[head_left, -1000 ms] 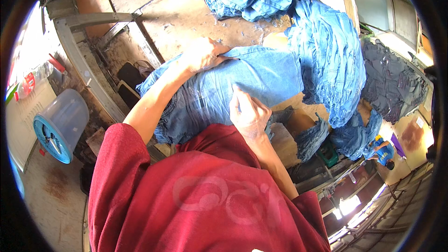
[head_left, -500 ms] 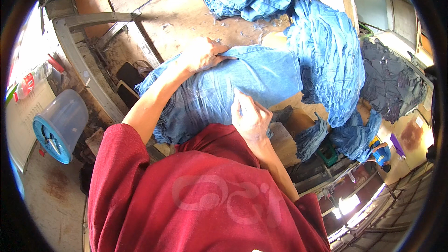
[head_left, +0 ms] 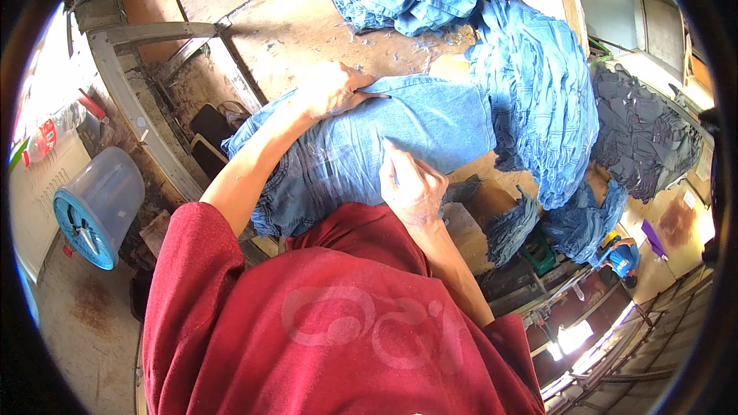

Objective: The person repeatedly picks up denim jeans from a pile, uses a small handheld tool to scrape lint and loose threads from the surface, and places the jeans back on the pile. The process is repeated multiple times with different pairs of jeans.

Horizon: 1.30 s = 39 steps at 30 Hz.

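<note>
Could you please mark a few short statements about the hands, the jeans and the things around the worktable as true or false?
1. The left hand lies on the spread-out blue jeans. True.
2. The right hand is lifted clear of the jeans. False: it rests on them.
3. A stack of light blue denim lies right of the jeans. True.
4. The translucent bucket stands on the worktable. False: it sits on the floor to the left.

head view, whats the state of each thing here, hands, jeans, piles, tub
left hand: pressed flat on the jeans' far edge
right hand: fingers bent, on the jeans' near side
light blue denim jeans: spread flat on the worn wooden table
blue denim pile: stacked, folded
clear plastic tub: tipped on its side
</note>
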### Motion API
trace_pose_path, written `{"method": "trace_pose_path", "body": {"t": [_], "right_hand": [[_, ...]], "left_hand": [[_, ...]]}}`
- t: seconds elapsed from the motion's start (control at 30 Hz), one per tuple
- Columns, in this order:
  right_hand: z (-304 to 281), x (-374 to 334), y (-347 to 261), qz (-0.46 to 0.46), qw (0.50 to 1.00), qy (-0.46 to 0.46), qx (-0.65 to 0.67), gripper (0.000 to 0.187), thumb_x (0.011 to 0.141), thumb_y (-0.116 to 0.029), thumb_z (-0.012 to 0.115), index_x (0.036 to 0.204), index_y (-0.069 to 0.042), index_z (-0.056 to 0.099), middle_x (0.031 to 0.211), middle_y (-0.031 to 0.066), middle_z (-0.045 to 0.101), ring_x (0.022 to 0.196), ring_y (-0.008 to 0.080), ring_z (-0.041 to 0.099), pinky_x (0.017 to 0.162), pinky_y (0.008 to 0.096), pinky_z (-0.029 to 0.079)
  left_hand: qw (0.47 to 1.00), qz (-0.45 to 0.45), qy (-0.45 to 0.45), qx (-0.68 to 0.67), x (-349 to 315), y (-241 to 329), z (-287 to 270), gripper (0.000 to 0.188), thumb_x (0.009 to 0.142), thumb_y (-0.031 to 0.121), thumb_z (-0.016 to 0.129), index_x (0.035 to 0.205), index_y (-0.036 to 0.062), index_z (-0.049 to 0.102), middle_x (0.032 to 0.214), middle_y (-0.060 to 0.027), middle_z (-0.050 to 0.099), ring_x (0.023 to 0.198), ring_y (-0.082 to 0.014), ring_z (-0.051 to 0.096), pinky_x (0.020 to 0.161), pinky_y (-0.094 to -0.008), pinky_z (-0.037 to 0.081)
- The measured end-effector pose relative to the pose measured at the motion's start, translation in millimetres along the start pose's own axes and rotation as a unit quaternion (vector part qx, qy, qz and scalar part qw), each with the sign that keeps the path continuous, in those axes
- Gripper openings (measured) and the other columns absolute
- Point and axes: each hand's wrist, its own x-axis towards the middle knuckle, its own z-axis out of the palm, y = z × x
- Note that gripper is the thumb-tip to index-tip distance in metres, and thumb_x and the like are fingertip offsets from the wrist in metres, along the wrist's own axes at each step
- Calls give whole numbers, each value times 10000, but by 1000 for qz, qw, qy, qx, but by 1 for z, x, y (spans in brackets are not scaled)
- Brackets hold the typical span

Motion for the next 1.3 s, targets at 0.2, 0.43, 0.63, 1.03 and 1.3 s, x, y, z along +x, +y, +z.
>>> {"method": "trace_pose_path", "body": {"t": [0.2,0.43,0.63,1.03,1.3], "right_hand": [[2,1,-1,-11,999,-25,-21,214,873,-38,775,1080,-92,786,703,25,709,526,193,659,517,331,512],[-1,0,-1,8,1000,-9,-2,205,876,-47,776,1074,-96,787,660,20,679,516,189,654,506,330,504],[-2,1,-3,11,998,-49,-40,202,878,-57,784,1077,-85,790,715,47,727,569,213,705,546,340,543],[-23,-10,18,99,988,11,119,408,950,-145,809,1279,-10,607,1136,162,693,980,318,714,831,426,568],[15,-18,50,-75,996,50,19,149,855,-159,836,981,-145,757,877,-14,732,839,222,665,742,391,451]], "left_hand": [[999,-18,-25,13,0,1,-1,397,928,563,754,1007,182,831,786,-134,758,729,-320,765,670,-443,600],[999,-19,-30,30,0,3,-2,394,939,561,746,998,180,830,785,-133,758,737,-319,766,677,-444,598],[1000,-14,-18,11,0,1,-1,411,928,573,754,983,172,830,773,-133,753,734,-314,766,668,-437,595],[992,-31,95,71,6,50,-77,425,920,468,799,1166,123,765,1184,-106,730,1120,-326,685,953,-462,556],[977,-32,183,106,-126,138,-7,193,826,231,843,983,140,777,1083,-24,678,1042,-262,621,891,-421,511]]}}
